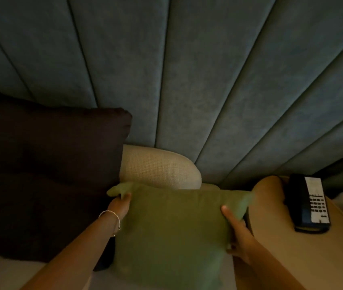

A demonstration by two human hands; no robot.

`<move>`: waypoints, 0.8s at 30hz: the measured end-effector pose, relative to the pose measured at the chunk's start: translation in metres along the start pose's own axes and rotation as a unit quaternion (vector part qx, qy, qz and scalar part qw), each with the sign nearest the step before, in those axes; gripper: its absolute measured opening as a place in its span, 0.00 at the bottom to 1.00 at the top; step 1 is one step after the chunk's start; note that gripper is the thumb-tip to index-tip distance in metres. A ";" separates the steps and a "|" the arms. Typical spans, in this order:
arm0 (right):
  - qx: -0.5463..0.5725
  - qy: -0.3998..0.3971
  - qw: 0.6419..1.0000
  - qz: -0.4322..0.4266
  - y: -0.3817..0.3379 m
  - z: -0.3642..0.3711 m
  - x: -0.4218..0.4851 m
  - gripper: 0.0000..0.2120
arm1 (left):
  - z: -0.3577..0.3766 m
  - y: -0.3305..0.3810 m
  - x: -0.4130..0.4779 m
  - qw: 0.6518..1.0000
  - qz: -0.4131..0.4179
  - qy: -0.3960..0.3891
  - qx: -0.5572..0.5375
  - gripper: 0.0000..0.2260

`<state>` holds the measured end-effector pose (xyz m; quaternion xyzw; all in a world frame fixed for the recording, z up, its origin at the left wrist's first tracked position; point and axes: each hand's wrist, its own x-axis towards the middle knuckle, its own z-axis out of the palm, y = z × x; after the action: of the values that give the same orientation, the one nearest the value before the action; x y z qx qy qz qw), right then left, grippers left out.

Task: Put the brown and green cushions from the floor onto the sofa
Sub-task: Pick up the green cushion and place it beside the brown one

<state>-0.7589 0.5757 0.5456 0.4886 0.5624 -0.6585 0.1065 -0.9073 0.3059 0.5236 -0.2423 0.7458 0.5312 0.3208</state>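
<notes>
I hold a green cushion (172, 231) upright in front of the beige sofa back (160, 166). My left hand (120, 206) grips its upper left corner. On the cushion's right edge sits my right hand (237, 233), thumb laid across the front. A dark brown cushion (47, 164) leans against the padded wall on the sofa's left side, touching the green one. The bottom of the green cushion runs out of the frame.
A blue-grey padded wall panel (187, 70) rises behind the sofa. To the right stands a tan side table (292, 258) with a dark telephone (308, 204) on it, close to my right hand. Pale sofa seat (5, 273) shows at the lower left.
</notes>
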 end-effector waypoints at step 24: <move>-0.619 -0.045 0.640 -0.453 -0.051 0.130 0.053 0.25 | 0.075 0.028 0.009 0.757 0.418 0.070 0.497 0.25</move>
<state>-0.8887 0.5046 0.5234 -0.0369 0.9841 -0.1437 0.0976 -0.9165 0.3859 0.5177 0.2503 0.9525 0.1483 0.0894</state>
